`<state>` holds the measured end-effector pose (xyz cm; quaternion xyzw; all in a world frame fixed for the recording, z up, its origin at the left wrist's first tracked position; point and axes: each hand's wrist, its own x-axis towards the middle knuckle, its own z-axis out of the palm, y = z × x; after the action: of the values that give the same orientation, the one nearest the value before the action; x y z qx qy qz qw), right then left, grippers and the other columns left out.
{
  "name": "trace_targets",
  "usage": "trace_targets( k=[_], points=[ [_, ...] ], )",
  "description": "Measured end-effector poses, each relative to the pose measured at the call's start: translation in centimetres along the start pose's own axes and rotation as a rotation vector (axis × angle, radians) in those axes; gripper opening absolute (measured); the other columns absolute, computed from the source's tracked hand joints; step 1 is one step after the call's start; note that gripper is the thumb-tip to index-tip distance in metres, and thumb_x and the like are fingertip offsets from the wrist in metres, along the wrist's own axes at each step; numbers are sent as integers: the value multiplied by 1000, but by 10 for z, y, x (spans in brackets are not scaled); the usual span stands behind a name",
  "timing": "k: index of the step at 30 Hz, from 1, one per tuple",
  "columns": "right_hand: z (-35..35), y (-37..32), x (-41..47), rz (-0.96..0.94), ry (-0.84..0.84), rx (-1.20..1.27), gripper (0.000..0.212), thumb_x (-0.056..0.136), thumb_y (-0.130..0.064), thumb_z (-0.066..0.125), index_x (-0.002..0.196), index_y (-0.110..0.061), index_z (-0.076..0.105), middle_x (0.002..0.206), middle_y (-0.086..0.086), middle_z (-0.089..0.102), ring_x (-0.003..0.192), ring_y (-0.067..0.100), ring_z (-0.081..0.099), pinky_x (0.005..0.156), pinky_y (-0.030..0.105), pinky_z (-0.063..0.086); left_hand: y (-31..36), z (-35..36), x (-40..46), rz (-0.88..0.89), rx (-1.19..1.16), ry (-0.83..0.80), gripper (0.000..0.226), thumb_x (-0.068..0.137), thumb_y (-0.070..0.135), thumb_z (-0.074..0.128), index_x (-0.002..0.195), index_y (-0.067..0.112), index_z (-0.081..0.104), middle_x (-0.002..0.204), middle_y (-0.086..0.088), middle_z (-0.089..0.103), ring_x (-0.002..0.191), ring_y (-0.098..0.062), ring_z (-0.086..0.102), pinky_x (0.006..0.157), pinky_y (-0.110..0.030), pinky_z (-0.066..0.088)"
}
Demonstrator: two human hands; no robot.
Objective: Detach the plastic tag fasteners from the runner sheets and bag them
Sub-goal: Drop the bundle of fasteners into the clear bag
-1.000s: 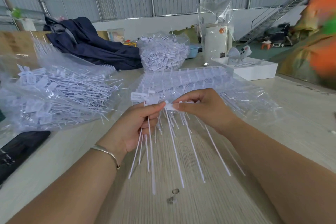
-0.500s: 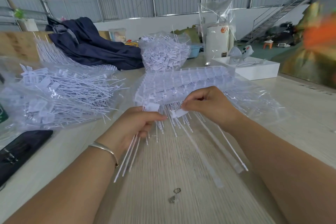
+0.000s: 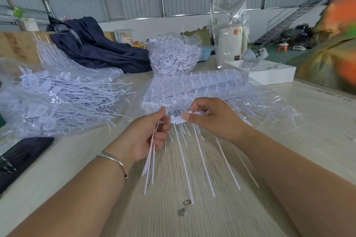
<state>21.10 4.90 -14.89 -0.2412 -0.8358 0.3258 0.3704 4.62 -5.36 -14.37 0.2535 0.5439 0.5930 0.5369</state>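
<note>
Runner sheets [image 3: 194, 84] lie stacked mid-bench on crinkled clear plastic, their thin tails fanning toward the near edge. Left hand [image 3: 148, 136] has fingers curled round a small bundle of detached tag fasteners [image 3: 151, 161], tails hanging down past the palm, thumb and forefinger up at the sheet's front row. Right hand [image 3: 210, 117] pinches a flat fastener head [image 3: 180, 119] at the sheet's near edge, other fingers curled loosely. Fasteners look very light, thin and springy; tails bend easily and likely tangle or slip out of a bundle, so best hold is at the flat head beside the runner, not on the tail. The joint to the runner looks small, so probably a short twist or snap frees it; pulling by the tail would likely stretch it. Loose fasteners in a clear bag [image 3: 57, 100] sit toward the left edge, another full bag [image 3: 173, 57] stands further back at centre. Dark jacket [image 3: 96, 48] lies at the back left, black phone [image 3: 21, 158] near the left edge, white box [image 3: 269, 73] and a wrapped white cylinder [image 3: 231, 44] at the back right. Two small metal bits [image 3: 185, 207] lie on the bench near the front edge under the tails. Nothing blocks the hands; the fanned tails and slack plastic may snag.
</note>
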Motion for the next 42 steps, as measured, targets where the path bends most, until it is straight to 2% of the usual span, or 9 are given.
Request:
trace_targets(
  k=[8, 15, 19, 22, 29, 33, 36, 40, 42],
  points=[
    [-1, -2, -1, -22, 44, 16, 27, 83, -31, 75, 77, -7, 64, 52, -13, 42, 48, 5, 37, 53, 19, 30, -4, 0, 1, 115, 158, 47, 29, 99, 35, 51, 84, 11, 57, 54, 5, 35, 38, -5, 22, 33, -15, 17],
    [0, -5, -1, -44, 51, 28, 24, 84, -31, 75, 78, -9, 66, 60, -7, 47, 50, 5, 37, 54, 20, 31, -1, 1, -4, 198, 281, 18, 22, 67, 33, 83, 61, 23, 65, 53, 9, 28, 40, -6, 20, 32, -15, 17],
    [0, -7, -2, -61, 44, 11, 21, 84, -32, 74, 80, -12, 67, 62, -9, 50, 53, 5, 40, 56, 19, 33, -4, 1, -2, 188, 315, 22, 43, 52, 34, 87, 76, 18, 54, 53, 8, 29, 39, -6, 21, 33, -16, 18],
    [-2, -7, -2, -42, 26, -18, 18, 85, -34, 72, 82, -17, 67, 62, -14, 52, 56, 2, 43, 60, 19, 36, -3, -1, -1, 214, 295, 20, 22, 67, 26, 84, 63, 20, 63, 53, 8, 29, 38, -6, 21, 32, -16, 18],
    [-10, -7, 3, 7, -1, -28, 18, 89, -29, 69, 81, -13, 69, 69, 4, 57, 61, 10, 47, 64, 23, 37, 2, -4, -2, 181, 116, -44, 33, 67, 24, 78, 45, 23, 53, 53, 8, 25, 35, -4, 19, 30, -15, 16],
    [-10, -9, 1, 39, -111, 189, 18, 89, -24, 69, 82, -7, 69, 69, 9, 55, 64, 16, 49, 70, 28, 41, 1, -2, -2, 122, -94, -149, 27, 69, 19, 75, 63, 22, 49, 54, 9, 22, 34, -2, 18, 28, -14, 16],
    [-12, -12, -1, 14, -155, 267, 18, 87, -28, 70, 78, -13, 68, 64, 6, 58, 62, 13, 52, 69, 21, 44, -4, 2, -1, 79, -187, -263, 29, 75, 19, 73, 72, 21, 45, 53, 10, 24, 33, -2, 22, 27, -14, 18],
    [-11, -19, -2, -4, -199, 349, 17, 80, -39, 69, 74, -23, 68, 70, 20, 59, 65, 18, 53, 63, 14, 42, -12, 8, -3, 2, -241, -432, 24, 76, 20, 74, 79, 18, 50, 52, 9, 28, 32, -2, 25, 29, -13, 17],
    [-9, -18, -3, 1, -200, 331, 18, 82, -40, 69, 69, -28, 67, 67, 14, 60, 63, 18, 52, 63, 15, 42, -13, 9, -3, 3, -231, -436, 18, 81, 19, 70, 82, 17, 52, 57, 8, 26, 33, -2, 25, 31, -13, 14]
  ],
)
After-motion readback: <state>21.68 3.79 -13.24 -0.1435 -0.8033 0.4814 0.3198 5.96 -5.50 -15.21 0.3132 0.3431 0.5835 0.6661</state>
